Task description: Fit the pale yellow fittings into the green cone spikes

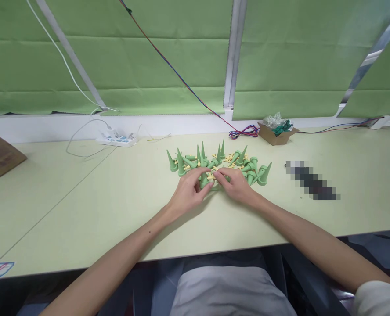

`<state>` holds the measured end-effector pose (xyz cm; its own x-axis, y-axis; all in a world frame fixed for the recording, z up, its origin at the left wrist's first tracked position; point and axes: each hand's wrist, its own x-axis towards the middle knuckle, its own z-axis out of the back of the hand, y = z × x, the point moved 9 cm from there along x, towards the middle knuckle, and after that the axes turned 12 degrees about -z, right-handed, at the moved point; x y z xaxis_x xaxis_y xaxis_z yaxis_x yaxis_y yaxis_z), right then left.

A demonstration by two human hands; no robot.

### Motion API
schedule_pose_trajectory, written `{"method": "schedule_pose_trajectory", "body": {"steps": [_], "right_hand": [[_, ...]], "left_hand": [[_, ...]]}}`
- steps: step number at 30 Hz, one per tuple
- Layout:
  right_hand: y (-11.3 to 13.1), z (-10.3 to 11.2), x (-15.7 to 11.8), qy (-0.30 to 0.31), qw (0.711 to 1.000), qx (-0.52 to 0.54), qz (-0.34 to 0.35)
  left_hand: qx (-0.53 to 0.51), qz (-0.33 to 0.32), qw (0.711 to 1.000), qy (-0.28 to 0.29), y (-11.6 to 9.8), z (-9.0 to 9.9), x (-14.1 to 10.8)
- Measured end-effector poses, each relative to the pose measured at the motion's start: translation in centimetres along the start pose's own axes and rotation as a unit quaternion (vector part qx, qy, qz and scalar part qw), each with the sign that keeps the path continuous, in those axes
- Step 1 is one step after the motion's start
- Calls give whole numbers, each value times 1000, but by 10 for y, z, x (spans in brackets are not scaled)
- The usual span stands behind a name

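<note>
My left hand curves its thumb and fingers around a green plastic watering spike, which stands roughly upright, pointed end up. Close against its right side, my right hand pinches a small yellow plastic valve between thumb and forefinger. The valve is at the green piece; whether it sits inside it I cannot tell. Around and behind both hands is a loose heap of similar green spikes, some upright, others lying down. Small yellow valves are scattered among them.
A small cardboard box with plastic wrapping stands at the back, beside a coiled red-and-blue cable. A white power strip lies back left. A brown paper bag is at far left, a blurred dark object at right.
</note>
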<state>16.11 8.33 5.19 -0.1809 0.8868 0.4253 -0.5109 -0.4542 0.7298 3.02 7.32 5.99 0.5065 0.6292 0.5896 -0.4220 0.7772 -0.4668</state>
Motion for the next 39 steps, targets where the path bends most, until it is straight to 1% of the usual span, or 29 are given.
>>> {"method": "schedule_pose_trajectory", "body": {"steps": [8, 12, 16, 28, 35, 39], "right_hand": [[2, 4, -1, -4, 1000, 9, -13], [7, 3, -3, 14, 1000, 24, 12], [9, 2, -3, 16, 999, 25, 25], [2, -1, -1, 16, 1000, -13, 6], [2, 7, -1, -9, 999, 17, -26], [7, 6, -3, 3, 1000, 27, 8]], "left_hand": [[13, 2, 1000, -3, 0, 1, 0], [16, 11, 1000, -7, 3, 2, 0], [13, 9, 1000, -5, 4, 1, 0], [-6, -2, 1000, 15, 2, -3, -1], [6, 3, 1000, 6, 4, -1, 0], [8, 8, 1000, 0, 7, 0, -1]]}}
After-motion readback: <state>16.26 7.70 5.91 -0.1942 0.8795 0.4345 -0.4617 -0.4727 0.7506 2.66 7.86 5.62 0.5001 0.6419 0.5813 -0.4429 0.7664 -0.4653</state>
